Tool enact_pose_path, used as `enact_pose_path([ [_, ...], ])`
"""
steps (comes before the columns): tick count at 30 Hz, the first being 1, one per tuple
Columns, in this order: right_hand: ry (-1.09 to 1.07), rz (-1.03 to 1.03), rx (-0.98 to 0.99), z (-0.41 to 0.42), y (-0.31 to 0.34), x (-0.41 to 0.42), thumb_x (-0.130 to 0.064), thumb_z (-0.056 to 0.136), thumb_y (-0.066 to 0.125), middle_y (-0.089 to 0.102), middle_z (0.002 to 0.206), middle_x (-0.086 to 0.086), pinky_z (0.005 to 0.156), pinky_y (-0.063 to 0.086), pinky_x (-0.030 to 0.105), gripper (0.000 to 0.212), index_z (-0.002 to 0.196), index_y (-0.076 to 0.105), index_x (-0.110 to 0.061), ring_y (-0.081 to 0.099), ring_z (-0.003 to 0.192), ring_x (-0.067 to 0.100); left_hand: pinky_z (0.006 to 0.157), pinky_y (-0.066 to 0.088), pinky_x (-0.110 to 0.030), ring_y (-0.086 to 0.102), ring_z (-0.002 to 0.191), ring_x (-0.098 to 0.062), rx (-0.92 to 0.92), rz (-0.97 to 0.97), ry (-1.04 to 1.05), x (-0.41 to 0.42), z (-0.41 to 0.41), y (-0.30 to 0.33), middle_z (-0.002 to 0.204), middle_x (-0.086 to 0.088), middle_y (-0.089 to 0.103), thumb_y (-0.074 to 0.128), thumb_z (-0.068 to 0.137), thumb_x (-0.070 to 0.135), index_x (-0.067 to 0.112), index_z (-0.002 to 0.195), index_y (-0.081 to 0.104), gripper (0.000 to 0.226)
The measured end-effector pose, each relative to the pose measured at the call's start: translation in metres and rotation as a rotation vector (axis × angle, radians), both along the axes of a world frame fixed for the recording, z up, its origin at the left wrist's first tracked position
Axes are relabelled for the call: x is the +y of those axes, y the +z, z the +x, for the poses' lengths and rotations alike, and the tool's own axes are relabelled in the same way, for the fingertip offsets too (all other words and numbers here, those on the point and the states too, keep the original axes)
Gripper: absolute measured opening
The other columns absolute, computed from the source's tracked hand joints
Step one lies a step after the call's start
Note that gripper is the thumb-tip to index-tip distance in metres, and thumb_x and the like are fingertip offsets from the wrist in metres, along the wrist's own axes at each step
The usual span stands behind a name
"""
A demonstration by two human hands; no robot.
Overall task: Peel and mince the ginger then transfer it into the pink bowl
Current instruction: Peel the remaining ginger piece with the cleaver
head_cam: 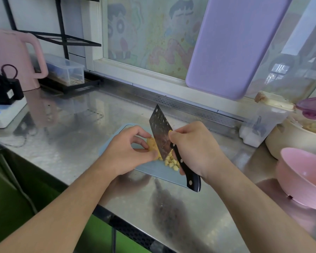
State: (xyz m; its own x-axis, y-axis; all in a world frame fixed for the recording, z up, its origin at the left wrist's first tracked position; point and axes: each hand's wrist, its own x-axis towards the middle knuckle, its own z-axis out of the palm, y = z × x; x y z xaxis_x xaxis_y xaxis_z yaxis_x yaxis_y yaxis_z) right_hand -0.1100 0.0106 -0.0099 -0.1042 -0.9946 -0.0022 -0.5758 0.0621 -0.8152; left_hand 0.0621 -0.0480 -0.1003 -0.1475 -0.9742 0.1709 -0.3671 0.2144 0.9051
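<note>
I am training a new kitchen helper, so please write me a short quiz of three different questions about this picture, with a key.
1. True or false: the right hand grips the cleaver by its black handle.
2. Where do the cut ginger pieces lie? A) in the pink bowl B) on the blue cutting board C) on the bare counter
3. Fill in: the left hand pinches the uncut ______ beside the blade.

Key: 1 true; 2 B; 3 ginger.

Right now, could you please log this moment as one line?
left hand holds ginger | right hand grips cleaver | pink bowl empty
</note>
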Motion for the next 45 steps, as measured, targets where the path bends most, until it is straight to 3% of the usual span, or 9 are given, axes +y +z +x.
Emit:
enact_pose_path([
  [3,0.0,-0.002,0.009,0.001,0.001,0.001,-0.012,0.1,0.051,0.051,0.061,0.019,0.037,0.043,0.026,0.04,0.061,0.05,-0.004,0.048,0.03,0.026,0.073,0.043,-0.025,0.067,0.091,0.004,0.016,-0.013,0.012,-0.001,-0.001,-0.001,0.091,0.011,0.076,0.089,0.078,0.035,0.037,0.098,0.069,0.029],
  [12,-0.001,-0.013,0.053,0.005,0.0,0.008,-0.012,0.1,0.05,0.044,0.066,0.017,0.033,0.037,0.02,0.034,0.067,0.049,-0.005,0.046,0.042,0.027,0.075,0.043,-0.027,0.067,0.095,0.004,0.007,-0.039,0.022,-0.002,-0.002,-0.004,0.09,0.012,0.075,0.088,0.082,0.033,0.035,0.099,0.068,0.026],
  [18,-0.011,-0.001,0.033,0.006,-0.004,0.019,-0.012,0.1,0.05,0.044,0.059,0.013,0.036,0.044,0.027,0.04,0.061,0.044,-0.007,0.038,0.033,0.023,0.076,0.044,-0.026,0.067,0.096,0.004,-0.007,-0.051,0.027,-0.003,-0.002,-0.005,0.09,0.012,0.075,0.087,0.083,0.033,0.035,0.101,0.068,0.026],
  [28,-0.033,-0.04,0.146,0.004,-0.013,0.029,-0.02,0.1,0.051,0.052,0.06,0.011,0.048,0.047,0.037,0.039,0.063,0.045,-0.009,0.045,0.043,0.027,0.079,0.045,-0.027,0.067,0.098,0.001,0.005,-0.062,0.023,-0.007,-0.002,-0.007,0.088,0.011,0.076,0.087,0.083,0.034,0.033,0.101,0.07,0.025],
  [33,0.03,-0.032,0.221,0.014,-0.008,0.016,-0.02,0.102,0.051,0.061,0.069,0.01,0.068,0.061,0.044,0.029,0.076,0.057,-0.01,0.059,0.061,0.029,0.086,0.057,-0.04,0.071,0.098,-0.005,0.04,-0.08,-0.004,-0.007,-0.002,-0.007,0.091,0.008,0.075,0.089,0.077,0.037,0.032,0.097,0.071,0.028],
  [35,0.024,-0.018,0.181,0.014,-0.008,0.006,-0.017,0.1,0.054,0.057,0.059,0.006,0.062,0.059,0.048,0.028,0.074,0.056,-0.007,0.054,0.055,0.027,0.09,0.058,-0.047,0.071,0.098,-0.006,0.042,-0.086,-0.003,-0.007,-0.002,-0.007,0.091,0.009,0.075,0.086,0.072,0.041,0.034,0.097,0.071,0.03],
  [40,-0.006,0.037,0.171,0.009,-0.016,-0.016,-0.018,0.099,0.055,0.067,0.074,0.014,0.059,0.062,0.038,0.021,0.088,0.066,-0.004,0.065,0.06,0.029,0.081,0.049,-0.032,0.069,0.094,0.001,0.016,-0.08,-0.001,-0.007,-0.001,-0.008,0.089,0.011,0.075,0.087,0.08,0.036,0.036,0.1,0.069,0.027],
  [45,-0.008,0.027,0.182,0.018,-0.035,-0.025,-0.018,0.097,0.053,0.061,0.067,0.011,0.058,0.059,0.045,0.023,0.084,0.063,-0.001,0.061,0.058,0.032,0.088,0.051,-0.035,0.069,0.099,-0.001,0.035,-0.074,-0.022,-0.007,-0.001,-0.008,0.089,0.008,0.075,0.089,0.079,0.032,0.034,0.1,0.069,0.028],
])
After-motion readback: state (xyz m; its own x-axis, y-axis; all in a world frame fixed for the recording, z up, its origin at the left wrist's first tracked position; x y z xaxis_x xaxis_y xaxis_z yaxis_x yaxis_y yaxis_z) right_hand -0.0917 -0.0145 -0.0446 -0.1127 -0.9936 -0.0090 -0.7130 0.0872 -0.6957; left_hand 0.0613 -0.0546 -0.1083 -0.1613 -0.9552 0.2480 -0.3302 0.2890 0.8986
